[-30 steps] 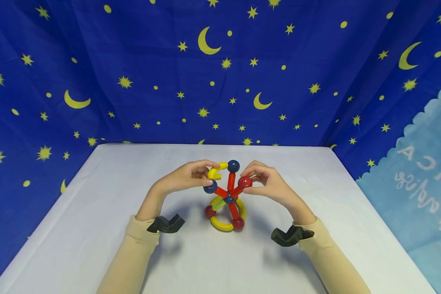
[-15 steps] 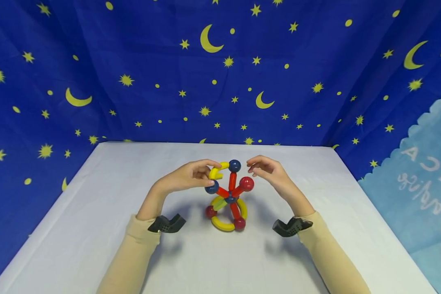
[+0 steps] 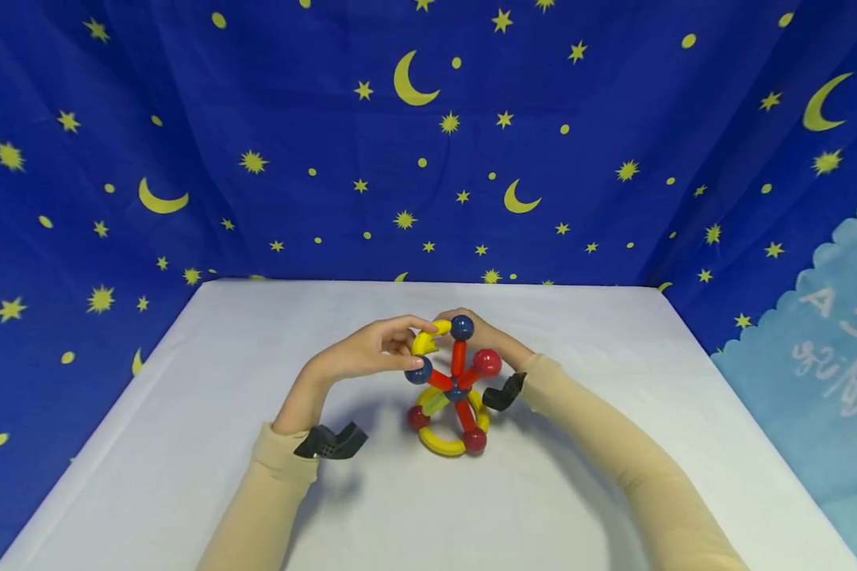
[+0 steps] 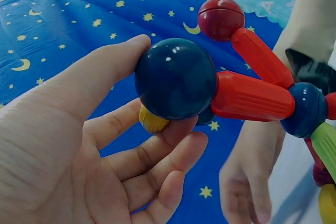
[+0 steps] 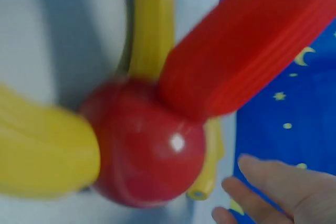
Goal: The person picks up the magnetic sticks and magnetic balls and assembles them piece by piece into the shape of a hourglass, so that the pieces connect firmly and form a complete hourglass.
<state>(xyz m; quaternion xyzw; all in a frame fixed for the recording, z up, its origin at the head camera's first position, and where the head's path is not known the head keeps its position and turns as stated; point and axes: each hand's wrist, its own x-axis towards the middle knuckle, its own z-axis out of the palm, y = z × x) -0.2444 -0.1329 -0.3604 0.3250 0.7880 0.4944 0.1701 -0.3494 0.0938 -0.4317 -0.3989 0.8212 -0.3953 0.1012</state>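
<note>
A magnetic ball-and-rod model stands on the white table: a yellow ring base (image 3: 441, 446), straight red rods (image 4: 254, 95), a green rod (image 4: 326, 145), red balls (image 3: 487, 362) and blue balls. My left hand (image 3: 360, 349) pinches its left blue ball (image 4: 176, 78), thumb on top and fingers underneath. A yellow curved rod (image 3: 423, 343) passes by those fingers towards the top blue ball (image 3: 462, 327). Behind the model is my right hand (image 3: 480, 333), partly hidden by it. Its fingers reach loosely downwards in the left wrist view and hold nothing visible. Near it in the right wrist view, a yellow rod end (image 5: 199, 190) shows.
A white-covered table (image 3: 257, 317) lies under the model. Behind it hangs a blue cloth (image 3: 314, 127) with yellow moons and stars. A light-blue lettered cloth (image 3: 821, 381) hangs at the right. Black wrist mounts (image 3: 331, 441) sit on both beige sleeves.
My right hand has let go of the right red ball, lifted away, and moved leftward behind the model. My left hand keeps its hold, and the model stands as before.
</note>
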